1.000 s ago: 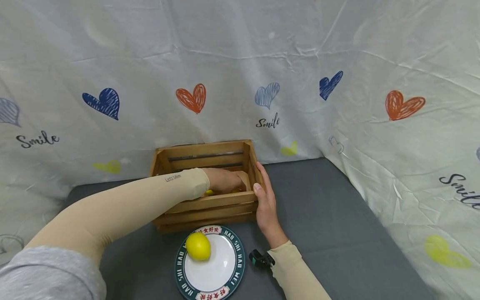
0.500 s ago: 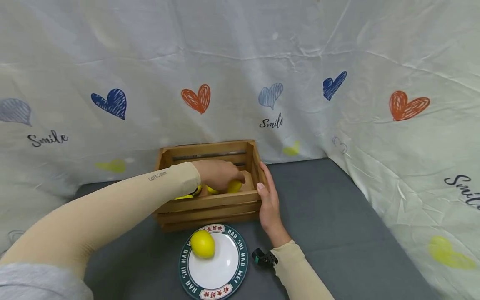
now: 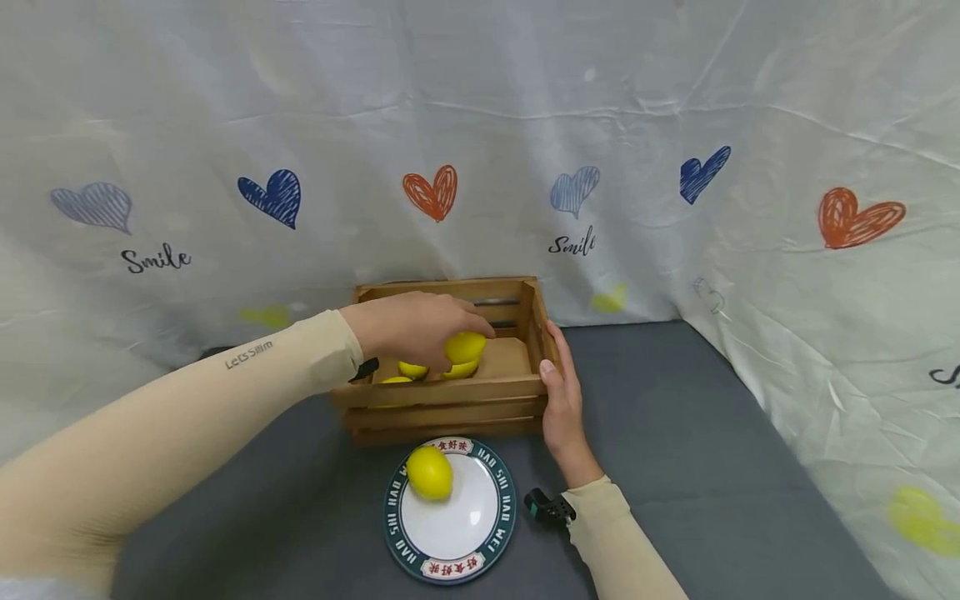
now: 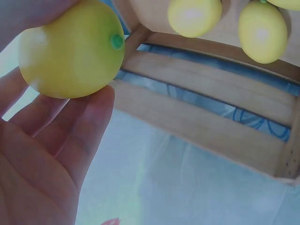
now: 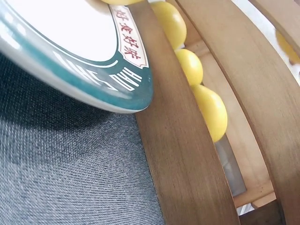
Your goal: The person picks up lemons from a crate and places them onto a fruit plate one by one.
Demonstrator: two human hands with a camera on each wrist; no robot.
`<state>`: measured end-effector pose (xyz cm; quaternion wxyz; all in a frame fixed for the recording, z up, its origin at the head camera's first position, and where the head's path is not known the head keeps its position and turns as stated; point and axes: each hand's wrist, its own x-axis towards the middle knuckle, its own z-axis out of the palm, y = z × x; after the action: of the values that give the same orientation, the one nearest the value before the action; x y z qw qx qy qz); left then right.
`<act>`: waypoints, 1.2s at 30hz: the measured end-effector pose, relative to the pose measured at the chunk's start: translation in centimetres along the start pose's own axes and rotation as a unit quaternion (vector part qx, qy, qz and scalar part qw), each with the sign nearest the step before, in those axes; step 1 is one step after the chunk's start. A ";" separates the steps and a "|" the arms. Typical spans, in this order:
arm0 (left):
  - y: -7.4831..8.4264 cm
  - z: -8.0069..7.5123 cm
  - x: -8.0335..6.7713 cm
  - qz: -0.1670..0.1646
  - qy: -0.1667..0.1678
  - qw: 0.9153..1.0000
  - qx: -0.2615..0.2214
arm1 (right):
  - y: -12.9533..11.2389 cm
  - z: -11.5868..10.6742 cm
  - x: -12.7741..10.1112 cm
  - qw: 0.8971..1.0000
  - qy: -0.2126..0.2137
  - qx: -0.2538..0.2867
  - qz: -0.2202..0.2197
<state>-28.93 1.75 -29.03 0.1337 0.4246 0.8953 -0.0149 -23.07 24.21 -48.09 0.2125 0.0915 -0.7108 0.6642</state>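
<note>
The left hand hides part of the lemon it grips above the crate, while the right hand rests flat, fingers straight, against the crate's outer side.

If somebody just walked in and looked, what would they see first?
Probably the bright yellow lemon that the left hand holds just above the wooden crate, with more lemons lying inside it. The right hand rests against the crate's right side. In front of the crate, a green-rimmed plate carries one lemon, and hearts and "Smile" cover the cloth behind.
</note>
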 end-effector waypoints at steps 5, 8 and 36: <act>1.1 -0.4 -1.5 0.009 0.015 1.000 0.014 | 0.2 -0.6 -0.2 1.000 0.007 -0.008 0.011; 2.0 -0.5 -2.4 0.026 0.020 0.999 0.033 | 0.4 -1.0 -0.3 1.000 0.012 -0.012 0.014; 6.5 6.5 -3.5 0.111 -0.051 0.991 0.047 | 0.1 0.0 0.2 1.000 -0.001 -0.029 0.012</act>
<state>-20.39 2.31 -33.87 0.1601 0.5260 0.8329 -0.0636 -23.30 24.30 -48.13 0.2062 0.0774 -0.7310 0.6459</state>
